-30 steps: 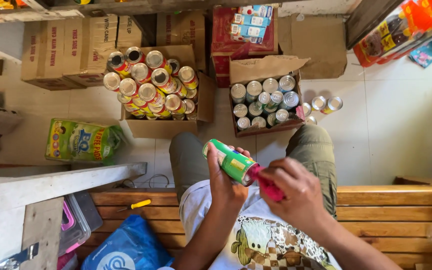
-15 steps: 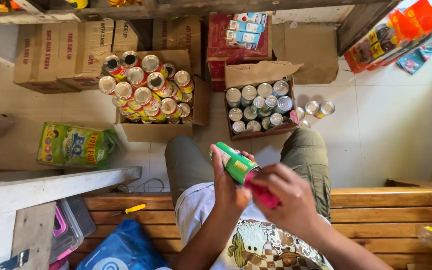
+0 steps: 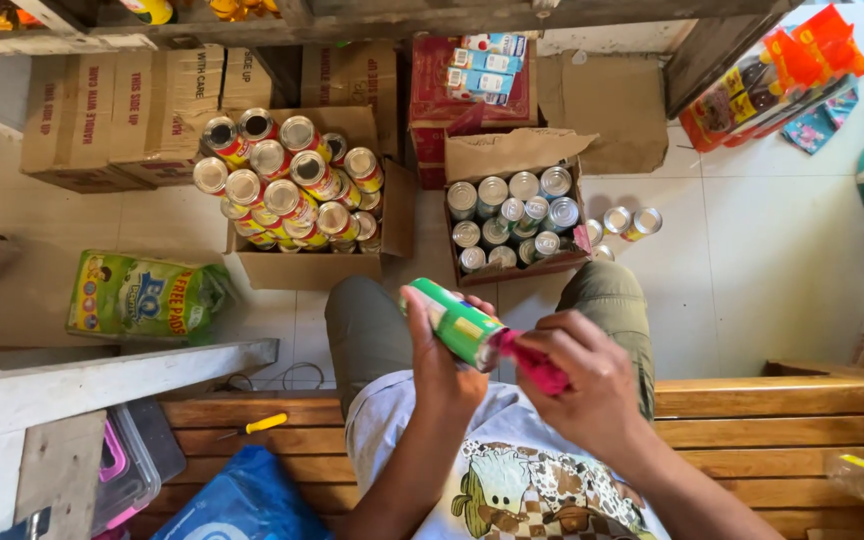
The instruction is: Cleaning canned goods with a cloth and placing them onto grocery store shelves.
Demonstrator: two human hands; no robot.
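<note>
Green can [image 3: 457,322] with yellow and white patches, centre frame, gripped in left hand [image 3: 439,355]. Pink cloth [image 3: 535,365] under right hand [image 3: 592,385]. Silver-topped cans with red and yellow sides [image 3: 287,180] in brown cardboard box [image 3: 307,268], upper left of centre. Silver tins [image 3: 512,215] in smaller brown box, upper centre. Green and yellow packet [image 3: 142,295] at left. Yellow-handled screwdriver [image 3: 262,424] on brown slatted wooden bench [image 3: 752,430]. Blue bag [image 3: 242,500] at lower left. Olive trousers [image 3: 367,330]. White shirt with cartoon print [image 3: 512,490].
</note>
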